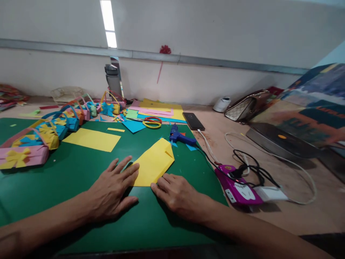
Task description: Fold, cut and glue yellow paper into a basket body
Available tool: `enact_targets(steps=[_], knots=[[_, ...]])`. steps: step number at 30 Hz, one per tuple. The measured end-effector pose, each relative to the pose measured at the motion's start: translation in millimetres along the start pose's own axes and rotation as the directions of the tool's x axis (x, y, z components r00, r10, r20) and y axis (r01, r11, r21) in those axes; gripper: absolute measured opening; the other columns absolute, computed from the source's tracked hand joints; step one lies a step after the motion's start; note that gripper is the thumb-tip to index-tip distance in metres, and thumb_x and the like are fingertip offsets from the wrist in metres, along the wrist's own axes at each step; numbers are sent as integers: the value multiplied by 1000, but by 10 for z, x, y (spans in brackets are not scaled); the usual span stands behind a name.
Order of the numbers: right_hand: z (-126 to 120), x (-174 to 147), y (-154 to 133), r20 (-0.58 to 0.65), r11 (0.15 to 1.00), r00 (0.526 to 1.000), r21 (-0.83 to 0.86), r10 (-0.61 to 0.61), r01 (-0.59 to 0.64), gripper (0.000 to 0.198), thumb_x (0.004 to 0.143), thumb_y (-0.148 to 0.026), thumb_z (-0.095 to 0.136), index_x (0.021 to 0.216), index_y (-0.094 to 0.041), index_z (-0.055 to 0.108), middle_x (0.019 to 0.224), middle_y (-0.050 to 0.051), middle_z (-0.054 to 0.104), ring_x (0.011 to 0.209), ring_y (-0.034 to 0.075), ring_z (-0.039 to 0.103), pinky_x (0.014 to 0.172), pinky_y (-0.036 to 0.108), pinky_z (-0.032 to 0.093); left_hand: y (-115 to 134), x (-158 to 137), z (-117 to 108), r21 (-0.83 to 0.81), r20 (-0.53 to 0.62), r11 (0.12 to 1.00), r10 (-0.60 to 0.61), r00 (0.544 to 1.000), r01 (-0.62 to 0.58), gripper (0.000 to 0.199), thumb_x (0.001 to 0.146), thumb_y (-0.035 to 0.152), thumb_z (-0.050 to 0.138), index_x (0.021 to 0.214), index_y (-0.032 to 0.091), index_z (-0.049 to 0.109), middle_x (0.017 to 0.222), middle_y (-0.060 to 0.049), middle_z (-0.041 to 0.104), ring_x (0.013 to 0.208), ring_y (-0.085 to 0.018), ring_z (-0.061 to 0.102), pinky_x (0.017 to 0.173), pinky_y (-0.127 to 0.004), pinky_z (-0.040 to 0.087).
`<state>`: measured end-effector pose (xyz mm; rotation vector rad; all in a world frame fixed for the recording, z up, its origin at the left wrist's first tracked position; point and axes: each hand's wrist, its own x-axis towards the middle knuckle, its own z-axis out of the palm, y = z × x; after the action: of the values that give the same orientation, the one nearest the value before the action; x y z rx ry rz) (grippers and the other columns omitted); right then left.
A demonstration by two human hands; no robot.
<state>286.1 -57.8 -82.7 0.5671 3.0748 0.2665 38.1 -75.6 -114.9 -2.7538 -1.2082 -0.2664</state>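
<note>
hands [113,190] flat on yellow sheet's [153,163] edges

A wooden table [309,216] carries a green mat [81,172], a phone [193,121] and a purple device [237,187]

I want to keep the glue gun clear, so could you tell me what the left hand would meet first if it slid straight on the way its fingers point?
The left hand already touches the folded yellow paper; it would probably ride over that first.
</note>
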Motion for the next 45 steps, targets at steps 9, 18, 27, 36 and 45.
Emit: enact_targets(steps=[9, 18, 27, 36, 45], knots=[[47, -7, -1, -17, 1000, 1000, 10, 14, -14, 22, 86, -13, 49, 107, -8, 56, 92, 10, 60, 77, 20, 52, 63, 33, 40, 129, 104, -38, -78, -31, 979, 189, 982, -191, 66, 90, 58, 39, 138, 13, 38, 143, -16, 41, 136, -33, 28, 108, -54, 23], [13, 3, -12, 1, 1000, 1000, 20, 24, -24, 19, 86, -12, 49, 103, -10, 57, 88, 9, 59, 75, 21, 51, 61, 33, 40, 137, 83, 19, -85, 16, 995, 63, 998, -61, 59, 91, 51, 43, 133, 9, 43, 143, -17, 40, 138, -37, 22, 105, -58, 27], [25, -5, 2, -8, 1000, 1000, 8, 23, -23, 26, 85, -12, 51, 110, -9, 56, 90, 9, 60, 76, 21, 51, 61, 33, 39, -71, 154, 6, 120, -66, 975, -180, 982, 187, 53, 88, 51, 49, 116, 8, 59, 131, -20, 53, 129, -41, 35, 102, -60, 27], [132, 13, 17, -174, 995, 985, 104, 18, 1, 26, 94, -13, 36, 109, -10, 57, 89, 9, 60, 76, 17, 49, 68, 30, 40, 65, 189, 86, -104, -93, 977, 177, 980, -187, 23, 97, 25, 40, 113, 21, 56, 123, -6, 60, 117, -23, 49, 98, -40, 35], [175, -7, 306, -322, 980, 928, -4, 189, -200, 27, 91, -10, 37, 109, -11, 57, 106, 14, 60, 100, 25, 48, 86, 44, 37, -75, 209, -13, -194, -30, 961, 197, 980, -199, 21, 91, 13, 43, 101, 24, 57, 94, -5, 58, 83, -20, 52, 75, -32, 41]])
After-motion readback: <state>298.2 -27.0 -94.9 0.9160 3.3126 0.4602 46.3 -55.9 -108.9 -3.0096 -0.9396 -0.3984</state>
